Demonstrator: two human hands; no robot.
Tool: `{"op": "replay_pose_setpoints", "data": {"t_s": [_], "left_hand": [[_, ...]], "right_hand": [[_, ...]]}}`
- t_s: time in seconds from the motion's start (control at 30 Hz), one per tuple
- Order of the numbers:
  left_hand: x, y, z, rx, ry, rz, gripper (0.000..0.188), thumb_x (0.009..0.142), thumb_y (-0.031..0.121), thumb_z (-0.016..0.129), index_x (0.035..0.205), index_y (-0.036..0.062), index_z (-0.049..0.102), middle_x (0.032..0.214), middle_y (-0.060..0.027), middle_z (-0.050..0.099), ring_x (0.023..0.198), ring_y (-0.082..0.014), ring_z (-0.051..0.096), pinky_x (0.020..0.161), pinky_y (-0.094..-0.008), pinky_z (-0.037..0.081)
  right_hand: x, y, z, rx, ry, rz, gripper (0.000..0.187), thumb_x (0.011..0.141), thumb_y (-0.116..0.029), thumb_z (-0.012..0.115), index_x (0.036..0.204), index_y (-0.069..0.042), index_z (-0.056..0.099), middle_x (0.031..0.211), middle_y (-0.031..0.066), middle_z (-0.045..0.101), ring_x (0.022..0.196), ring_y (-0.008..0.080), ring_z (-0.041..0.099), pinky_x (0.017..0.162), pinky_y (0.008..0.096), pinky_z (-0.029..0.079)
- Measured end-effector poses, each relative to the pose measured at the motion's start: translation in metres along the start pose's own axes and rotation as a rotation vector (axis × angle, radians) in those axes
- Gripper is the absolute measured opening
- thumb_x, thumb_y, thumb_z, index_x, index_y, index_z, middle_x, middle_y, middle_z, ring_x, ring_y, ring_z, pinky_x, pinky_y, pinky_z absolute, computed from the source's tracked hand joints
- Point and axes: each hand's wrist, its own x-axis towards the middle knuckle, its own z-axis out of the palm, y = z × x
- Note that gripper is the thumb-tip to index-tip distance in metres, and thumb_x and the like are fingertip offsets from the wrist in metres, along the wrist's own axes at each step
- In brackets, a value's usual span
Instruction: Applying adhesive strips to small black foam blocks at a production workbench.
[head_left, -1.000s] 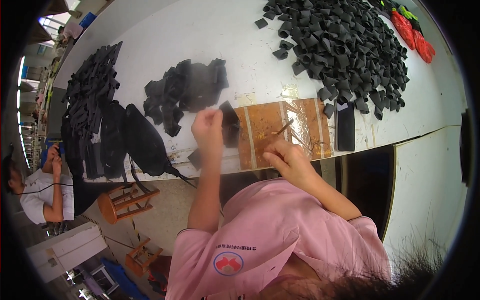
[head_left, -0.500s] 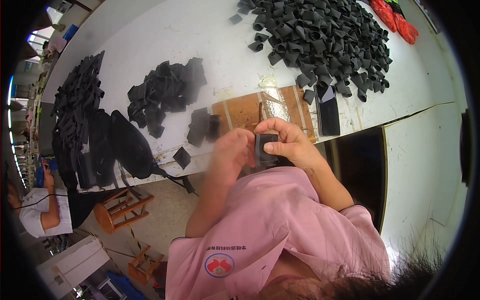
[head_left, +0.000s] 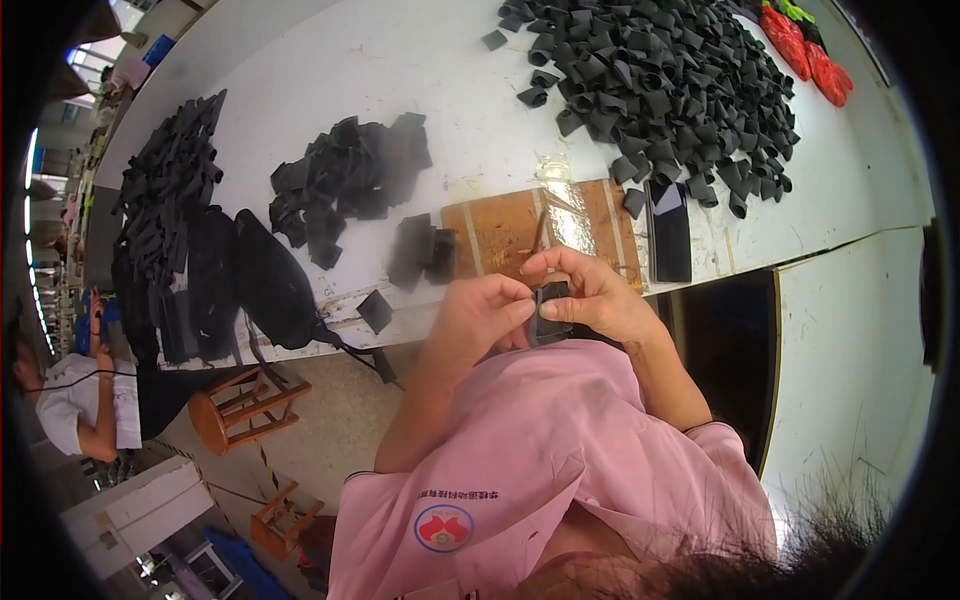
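Close in front of my chest, a small black fabric piece (head_left: 553, 312) is held between my two hands. My right hand (head_left: 605, 302) pinches it between thumb and fingers from the right. Thumb and fingertips of my left hand (head_left: 487, 312) close on its left edge, where a narrow greyish strip shows. Both hands are just off the near edge of a brown board (head_left: 490, 230) with pale tape bands across it. A thin brown stick (head_left: 542, 230) lies on that board, close to my right index finger. Loose flat black pieces (head_left: 408, 255) lie left of the board.
A large heap of curled black pieces (head_left: 660, 90) covers the far right of the white table (head_left: 440, 75). Piles of flat black pieces (head_left: 345, 180) and strips (head_left: 170, 190) lie left. A dark phone-like slab (head_left: 671, 235) adjoins the board. Wooden stools (head_left: 240, 410) and a seated person (head_left: 95, 405) are farther left.
My left hand has come in to the right, and its fingertips now meet the fabric piece's edge. The piece has turned in my right hand. The whole view has shifted slightly.
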Motion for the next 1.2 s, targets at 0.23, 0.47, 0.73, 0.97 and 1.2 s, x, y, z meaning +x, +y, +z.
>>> {"op": "replay_pose_setpoints", "data": {"t_s": [0.23, 0.47, 0.73, 0.97, 1.2], "left_hand": [[0.001, -0.002, -0.008, 0.065, -0.022, -0.048, 0.009, 0.079, 0.005, 0.06, 0.084, -0.0022, 0.059, 0.061, -0.0049, 0.059, 0.049, -0.0101, 0.057, 0.043, -0.0169, 0.04], [0.012, -0.022, -0.019, -0.095, 0.108, -0.01, 0.01, 0.078, 0.004, 0.06, 0.086, -0.0024, 0.06, 0.063, -0.0063, 0.06, 0.052, -0.0112, 0.059, 0.045, -0.0182, 0.045], [0.014, -0.02, 0.004, -0.181, 0.214, 0.144, 0.009, 0.079, 0.005, 0.058, 0.082, -0.0034, 0.06, 0.069, -0.0072, 0.06, 0.058, -0.01, 0.056, 0.053, -0.0197, 0.046], [0.011, -0.026, 0.028, 0.104, 0.382, 0.327, 0.004, 0.082, -0.001, 0.054, 0.084, -0.0043, 0.056, 0.065, -0.0054, 0.058, 0.055, -0.0086, 0.055, 0.049, -0.0175, 0.044], [0.018, -0.018, 0.036, 0.004, 0.511, 0.312, 0.011, 0.079, -0.004, 0.052, 0.09, -0.0023, 0.051, 0.069, -0.0044, 0.055, 0.044, -0.004, 0.043, 0.038, -0.0167, 0.033]], "right_hand": [[0.004, 0.004, 0.002, -0.055, 0.019, -0.032, 0.039, 0.073, 0.004, 0.062, 0.109, 0.001, 0.047, 0.089, 0.0007, 0.056, 0.084, 0.0101, 0.054, 0.075, 0.0215, 0.044], [0.007, 0.003, 0.021, -0.944, 0.521, -0.253, 0.032, 0.07, -0.002, 0.065, 0.099, -0.001, 0.051, 0.081, 0.0088, 0.054, 0.074, 0.0178, 0.054, 0.061, 0.0271, 0.043], [0.001, 0.002, 0.036, -0.791, 0.534, -0.545, 0.022, 0.07, -0.008, 0.069, 0.086, 0.002, 0.057, 0.076, 0.0072, 0.053, 0.061, 0.0129, 0.054, 0.051, 0.0232, 0.044], [0.001, 0.011, 0.027, -0.822, 0.584, -0.677, 0.011, 0.07, -0.002, 0.064, 0.08, 0.002, 0.059, 0.074, 0.0097, 0.056, 0.06, 0.02, 0.057, 0.053, 0.0277, 0.046], [0.008, 0.02, 0.018, -1.245, 0.85, -0.792, 0.013, 0.067, -0.004, 0.063, 0.079, -0.001, 0.06, 0.068, 0.009, 0.054, 0.056, 0.022, 0.054, 0.051, 0.0302, 0.044]]}}
